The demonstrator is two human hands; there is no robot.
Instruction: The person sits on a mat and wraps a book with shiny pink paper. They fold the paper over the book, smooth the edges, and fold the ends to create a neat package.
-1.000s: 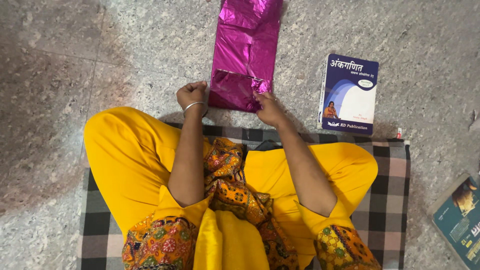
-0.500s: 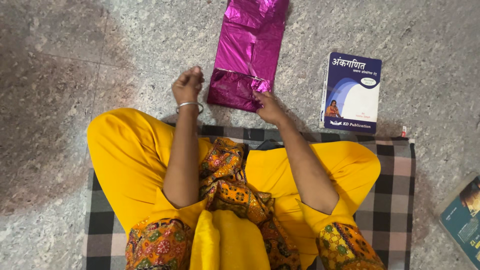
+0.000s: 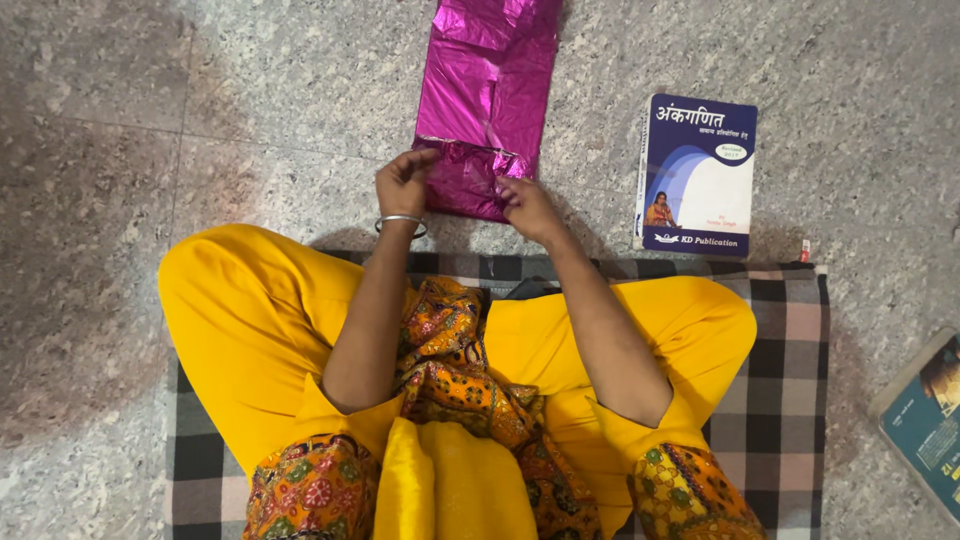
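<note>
Lying on the grey stone floor (image 3: 250,120) with its long axis running straight away from the sitter, the shiny magenta foil sheet (image 3: 490,90) has its folded near end pinched by both hands — left hand (image 3: 402,185), right hand (image 3: 527,208) — blue-and-white book (image 3: 697,175) just right, teal book (image 3: 925,425) far right.

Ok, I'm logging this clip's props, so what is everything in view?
foil sheet: 1, magenta, on floor ahead, near end folded up
book: 1, blue and white, on floor right of foil sheet
second book: 1, teal, right edge, partly cut off
mat: 1, checked grey and black, under the person
small object: 1, red and white, by mat's far right corner
bangle: 1, silver, left wrist
left hand: on fold's left end
right hand: on fold's right end
</note>
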